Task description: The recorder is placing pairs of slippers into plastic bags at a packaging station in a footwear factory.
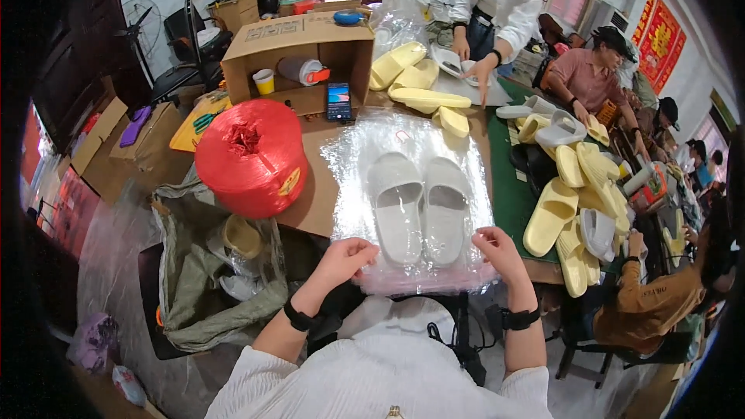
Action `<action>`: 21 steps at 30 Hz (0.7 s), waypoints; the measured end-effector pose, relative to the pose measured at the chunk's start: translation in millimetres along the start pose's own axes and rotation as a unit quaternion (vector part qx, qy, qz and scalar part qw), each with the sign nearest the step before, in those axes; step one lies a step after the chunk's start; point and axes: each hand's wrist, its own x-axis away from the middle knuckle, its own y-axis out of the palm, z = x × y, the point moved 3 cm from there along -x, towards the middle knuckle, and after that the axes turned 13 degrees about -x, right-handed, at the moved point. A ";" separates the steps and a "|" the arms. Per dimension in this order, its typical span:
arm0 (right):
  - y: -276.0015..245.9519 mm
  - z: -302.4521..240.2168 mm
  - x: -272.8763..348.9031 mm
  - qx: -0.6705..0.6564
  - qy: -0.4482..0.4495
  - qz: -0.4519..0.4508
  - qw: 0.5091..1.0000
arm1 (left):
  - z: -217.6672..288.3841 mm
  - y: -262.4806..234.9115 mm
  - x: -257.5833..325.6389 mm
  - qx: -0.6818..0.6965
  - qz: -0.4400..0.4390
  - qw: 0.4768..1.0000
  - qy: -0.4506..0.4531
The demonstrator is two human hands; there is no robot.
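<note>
A pair of light grey slide sandals (401, 234) lies side by side, soles down, just right of the red twine roll (250, 159), with toe straps pointing away from the person. Beneath them is a glossy spread of clear plastic bags (353, 161); whether any film also covers the slides is hard to tell.

The left hand (347, 258), near the twine roll on its lower right, is half curled, thumb close to the fingertips, at the near left edge of the film. The right hand (499, 254), well to the right of the roll, is loosely bent at the opposite edge. Neither holds a slide; I cannot tell whether either pinches any film.

The slides look like moulded foam: probably light, springy and hard to damage, with thick soles that should flex a little yet keep their shape. The best hold is likely around both outer sidewalls, pressing the pair together, or under the straps. The film looks thin, limp and slippery, apt to cling and wrinkle; a fingertip pinch at its edge should suit it.
</note>
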 end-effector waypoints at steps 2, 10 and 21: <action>0.5 1.2 -0.9 -0.050 0.026 0.040 0.998 | 3.0 0.5 -1.9 0.058 -0.009 0.997 -0.041; 9.0 4.6 -8.5 0.025 0.041 -0.043 0.998 | 1.1 12.5 -11.2 -0.098 0.060 0.993 -0.002; -0.5 9.9 -0.5 -0.244 0.141 -0.013 0.959 | -0.8 -5.0 -5.4 0.112 0.058 0.992 -0.005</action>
